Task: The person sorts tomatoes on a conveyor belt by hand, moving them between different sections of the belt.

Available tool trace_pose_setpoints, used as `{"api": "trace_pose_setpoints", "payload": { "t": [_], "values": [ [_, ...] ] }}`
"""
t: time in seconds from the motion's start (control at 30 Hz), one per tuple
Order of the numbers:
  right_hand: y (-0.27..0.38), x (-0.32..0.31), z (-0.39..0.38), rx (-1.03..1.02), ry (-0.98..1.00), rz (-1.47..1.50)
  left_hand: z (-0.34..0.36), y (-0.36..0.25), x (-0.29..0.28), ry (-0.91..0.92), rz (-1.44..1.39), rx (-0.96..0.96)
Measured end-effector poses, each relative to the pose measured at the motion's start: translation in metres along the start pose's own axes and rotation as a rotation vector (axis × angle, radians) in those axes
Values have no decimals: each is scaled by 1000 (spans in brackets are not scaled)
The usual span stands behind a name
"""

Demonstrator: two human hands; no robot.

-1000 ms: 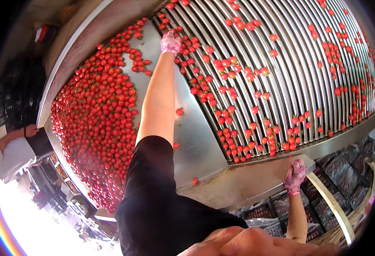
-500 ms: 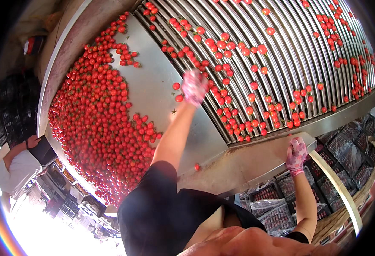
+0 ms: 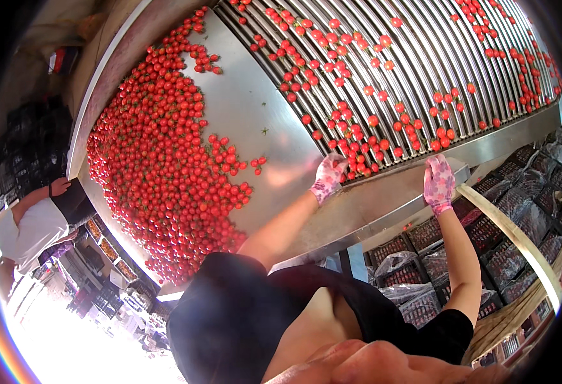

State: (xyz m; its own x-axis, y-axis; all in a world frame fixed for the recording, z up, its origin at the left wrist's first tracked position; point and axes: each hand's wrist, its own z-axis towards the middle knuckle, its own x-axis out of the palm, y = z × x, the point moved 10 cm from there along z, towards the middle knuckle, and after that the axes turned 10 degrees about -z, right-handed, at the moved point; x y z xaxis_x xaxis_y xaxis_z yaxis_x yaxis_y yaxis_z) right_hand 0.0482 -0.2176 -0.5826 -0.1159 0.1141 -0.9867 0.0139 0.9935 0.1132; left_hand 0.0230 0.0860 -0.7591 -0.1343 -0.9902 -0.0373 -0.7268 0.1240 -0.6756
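My left hand (image 3: 329, 174), in a pink patterned glove, is at the near corner where the bare metal plate (image 3: 270, 125) meets the roller bed (image 3: 383, 48), beside red cherry tomatoes (image 3: 358, 160). Its fingers are curled; what they hold, if anything, is hidden. My right hand (image 3: 439, 182), gloved alike, has its fingers closed over the metal ledge (image 3: 390, 198) along the near side. A dense heap of tomatoes (image 3: 153, 147) covers the left of the plate, while scattered tomatoes lie across the rollers.
A metal rim (image 3: 102, 73) bounds the heap. At far left a person in white (image 3: 34, 227) stands by black crates (image 3: 22, 147). Below the ledge at right are plastic-covered crates (image 3: 511, 198) of red produce and a curved pale bar (image 3: 511, 237).
My left hand has moved from the upper edge of the rollers down to the near corner. Loose tomatoes from the plate's middle have left it, and the heap's edge has shifted. The view has shifted.
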Motion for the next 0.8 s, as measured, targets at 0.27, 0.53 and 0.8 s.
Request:
{"api": "trace_pose_setpoints", "payload": {
  "t": [0.27,0.53,0.8],
  "values": [
    [33,-7,-6,126,-235,716,-101,-122,35,-39,23,580],
    [119,59,-77,932,149,2431,-191,-187,97,188,486,1174],
    [15,-43,-9,30,-299,405,29,-124,-46,-197,416,587]
  ]
}}
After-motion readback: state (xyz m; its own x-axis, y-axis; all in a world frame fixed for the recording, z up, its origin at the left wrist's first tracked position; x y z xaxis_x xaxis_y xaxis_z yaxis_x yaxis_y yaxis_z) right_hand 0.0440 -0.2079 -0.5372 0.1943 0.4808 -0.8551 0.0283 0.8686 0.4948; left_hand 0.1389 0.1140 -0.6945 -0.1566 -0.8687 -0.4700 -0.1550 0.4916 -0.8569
